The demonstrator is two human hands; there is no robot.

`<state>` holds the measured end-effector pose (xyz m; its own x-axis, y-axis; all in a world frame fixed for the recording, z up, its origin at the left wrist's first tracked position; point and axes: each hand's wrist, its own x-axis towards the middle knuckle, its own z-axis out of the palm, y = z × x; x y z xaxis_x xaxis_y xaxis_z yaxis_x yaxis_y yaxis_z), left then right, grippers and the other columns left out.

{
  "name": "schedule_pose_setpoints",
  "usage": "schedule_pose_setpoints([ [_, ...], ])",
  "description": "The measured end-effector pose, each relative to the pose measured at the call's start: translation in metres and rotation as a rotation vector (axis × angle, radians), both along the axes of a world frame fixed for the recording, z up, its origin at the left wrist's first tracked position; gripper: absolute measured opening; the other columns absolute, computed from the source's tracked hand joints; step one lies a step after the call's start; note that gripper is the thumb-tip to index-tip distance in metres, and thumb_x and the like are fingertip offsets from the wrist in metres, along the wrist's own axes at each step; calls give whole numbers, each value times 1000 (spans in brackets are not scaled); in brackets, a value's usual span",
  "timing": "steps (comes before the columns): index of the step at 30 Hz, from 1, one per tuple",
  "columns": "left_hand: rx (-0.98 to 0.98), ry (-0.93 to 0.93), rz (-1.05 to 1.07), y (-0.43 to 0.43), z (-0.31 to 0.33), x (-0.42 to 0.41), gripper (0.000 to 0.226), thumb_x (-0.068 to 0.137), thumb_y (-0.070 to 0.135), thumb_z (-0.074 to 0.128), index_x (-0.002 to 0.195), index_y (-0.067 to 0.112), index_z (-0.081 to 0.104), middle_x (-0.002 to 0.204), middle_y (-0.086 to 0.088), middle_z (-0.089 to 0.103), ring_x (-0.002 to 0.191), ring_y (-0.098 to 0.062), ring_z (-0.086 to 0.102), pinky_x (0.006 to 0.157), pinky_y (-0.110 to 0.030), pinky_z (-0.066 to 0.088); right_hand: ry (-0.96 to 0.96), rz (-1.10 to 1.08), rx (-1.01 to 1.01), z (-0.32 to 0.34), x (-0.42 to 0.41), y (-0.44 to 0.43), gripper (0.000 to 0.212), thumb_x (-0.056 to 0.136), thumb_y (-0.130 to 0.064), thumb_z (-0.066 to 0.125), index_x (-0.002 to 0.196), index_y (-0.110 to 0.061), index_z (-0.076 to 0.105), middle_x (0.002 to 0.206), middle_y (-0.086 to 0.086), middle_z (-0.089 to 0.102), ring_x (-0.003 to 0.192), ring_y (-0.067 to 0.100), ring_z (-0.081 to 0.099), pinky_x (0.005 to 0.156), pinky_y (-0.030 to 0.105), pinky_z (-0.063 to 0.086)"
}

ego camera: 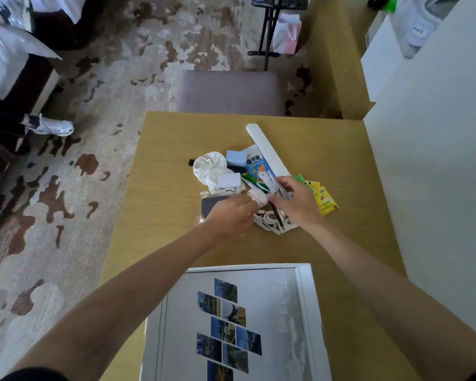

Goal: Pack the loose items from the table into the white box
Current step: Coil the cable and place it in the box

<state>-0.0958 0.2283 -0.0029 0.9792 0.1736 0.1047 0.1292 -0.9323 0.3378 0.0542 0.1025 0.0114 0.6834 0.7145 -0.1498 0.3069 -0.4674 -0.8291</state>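
Note:
A heap of loose items lies mid-table: a white scrunchie (209,164), a small white block (228,180), a blue snack packet (254,163), a long white bar (264,147), yellow tea sachets (324,200) and a dark card (212,204). My right hand (294,199) is closed around a coiled white cable (270,182) at the heap. My left hand (231,215) pinches a white charger plug (256,196) beside it. The white box (305,292) sits at the near table edge, a photo collage visible in it.
The wooden table (162,160) stands against a white wall on the right. A grey padded stool (228,92) is pushed up to its far edge. Patterned carpet covers the floor on the left, with a white shoe (52,127) on it.

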Motion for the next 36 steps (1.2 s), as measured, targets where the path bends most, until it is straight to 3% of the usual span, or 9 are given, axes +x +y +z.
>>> schedule_pose_setpoints([
  [4,386,126,-268,-10,-9,21,27,69,16,76,96,17,72,92,-2,71,82,-20,67,59,-29,55,166,-177,109,21,9,-21,41,81,-28,75,119,-17,64,104,-8,69,92,4,64,70,11,48],
  [7,436,322,-248,-17,-18,35,33,90,12,49,122,12,55,120,-9,59,113,-28,53,90,-41,45,211,-178,115,29,9,-37,44,80,-24,77,121,-16,63,107,-4,68,96,9,64,78,18,53],
  [9,466,372,-196,-19,-21,41,31,93,9,41,123,8,49,124,-12,56,118,-32,47,94,-42,38,192,-161,104,33,8,-47,41,81,-22,77,119,-16,64,106,-3,68,98,10,63,79,16,52],
  [13,472,429,-163,-21,-20,41,31,92,7,42,123,5,48,123,-12,59,119,-32,47,101,-41,34,206,-163,103,38,3,-63,41,81,-15,76,120,-12,63,107,4,68,100,19,63,87,31,54],
  [17,307,362,-156,-15,-12,28,30,90,9,51,120,11,54,123,-9,59,119,-28,47,97,-37,37,216,-133,114,42,-1,-75,44,80,-14,77,122,-10,61,105,2,68,96,14,65,76,18,54],
  [21,-159,210,21,-6,10,1,23,82,4,65,105,5,63,111,-14,62,108,-28,54,89,-35,44,205,-77,122,49,-10,-79,43,78,-15,78,119,-12,62,100,-3,68,86,-1,62,65,6,47],
  [26,-564,-38,323,-19,56,-36,17,80,-7,65,92,3,59,85,-4,55,75,-23,53,61,-18,44,209,20,179,58,-28,-71,42,78,-16,79,117,-16,64,103,0,69,94,8,65,73,15,52],
  [28,-687,-109,415,-26,73,-55,20,82,-6,64,92,8,53,84,-9,55,70,-24,52,60,-32,48,232,44,219,65,-38,-67,40,77,-14,79,115,-17,64,103,1,68,95,13,65,70,19,54],
  [36,-460,-349,590,-52,101,-171,21,76,7,75,83,15,58,102,2,56,87,-17,57,72,-23,46,34,426,181,90,-105,-55,39,75,-26,80,107,-37,61,101,-18,65,91,-7,61,73,8,48],
])
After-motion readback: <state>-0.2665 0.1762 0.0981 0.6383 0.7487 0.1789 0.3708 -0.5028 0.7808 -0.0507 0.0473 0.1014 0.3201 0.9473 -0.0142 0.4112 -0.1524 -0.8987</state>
